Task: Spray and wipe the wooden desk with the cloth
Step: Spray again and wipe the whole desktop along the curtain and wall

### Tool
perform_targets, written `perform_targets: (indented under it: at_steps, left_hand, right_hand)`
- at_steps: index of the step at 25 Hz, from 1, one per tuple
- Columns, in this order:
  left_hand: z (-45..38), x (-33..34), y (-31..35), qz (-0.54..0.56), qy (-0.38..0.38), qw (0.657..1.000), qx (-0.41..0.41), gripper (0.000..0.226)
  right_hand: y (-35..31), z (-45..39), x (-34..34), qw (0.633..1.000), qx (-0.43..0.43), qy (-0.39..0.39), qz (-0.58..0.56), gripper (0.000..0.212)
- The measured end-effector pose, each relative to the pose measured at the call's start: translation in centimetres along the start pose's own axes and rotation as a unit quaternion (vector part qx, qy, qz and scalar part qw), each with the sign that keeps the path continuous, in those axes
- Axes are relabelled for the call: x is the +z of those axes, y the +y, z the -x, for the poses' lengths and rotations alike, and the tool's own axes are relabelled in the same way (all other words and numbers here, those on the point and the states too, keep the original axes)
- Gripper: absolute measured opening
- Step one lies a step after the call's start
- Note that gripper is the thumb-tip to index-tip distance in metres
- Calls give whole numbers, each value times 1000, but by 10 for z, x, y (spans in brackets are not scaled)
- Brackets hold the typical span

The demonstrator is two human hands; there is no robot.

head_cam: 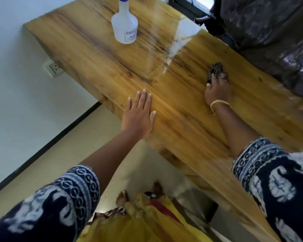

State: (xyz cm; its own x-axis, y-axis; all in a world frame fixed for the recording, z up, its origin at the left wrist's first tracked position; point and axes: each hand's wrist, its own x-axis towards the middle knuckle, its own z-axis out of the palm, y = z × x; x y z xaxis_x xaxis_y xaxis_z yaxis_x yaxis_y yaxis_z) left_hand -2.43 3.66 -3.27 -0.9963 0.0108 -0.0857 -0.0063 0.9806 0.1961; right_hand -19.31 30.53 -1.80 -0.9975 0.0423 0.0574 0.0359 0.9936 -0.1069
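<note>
Right grip (215,91) presses down on a dark striped cloth (216,70) on the wooden counter (182,119), fingers curled over the near part of the cloth so that its far, fringed edge sticks out beyond the fingertips; pale thread bangles (219,104) circle that wrist. Left grip (139,113) lies flat and open on the counter near its front edge, palm down, fingers together and pointing away from the person, holding nothing. Both forearms come out of dark blue sleeves (73,191) printed with white patterns. A translucent white spray bottle (124,27) with a blue top stands upright on the far left part of the counter, well apart from both hands and untouched. Between the bottle and the cloth a bright, wet-looking sheen (175,49) runs across the wood. A dark patterned covering (273,35) lies along the counter's far right side. A white wall socket (53,68) sits on the wall to the left, below the counter's end. Below the counter, bare feet (122,198) and yellow fabric (138,222) show on the pale floor
</note>
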Motion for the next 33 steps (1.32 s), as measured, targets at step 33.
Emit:
perform_targets:
  at_steps: [33]
  left_hand:
    - [0,3,0,10,61,998,-2,60]
  right_hand:
    - [85,-46,-9,974,-210,26,-77,47]
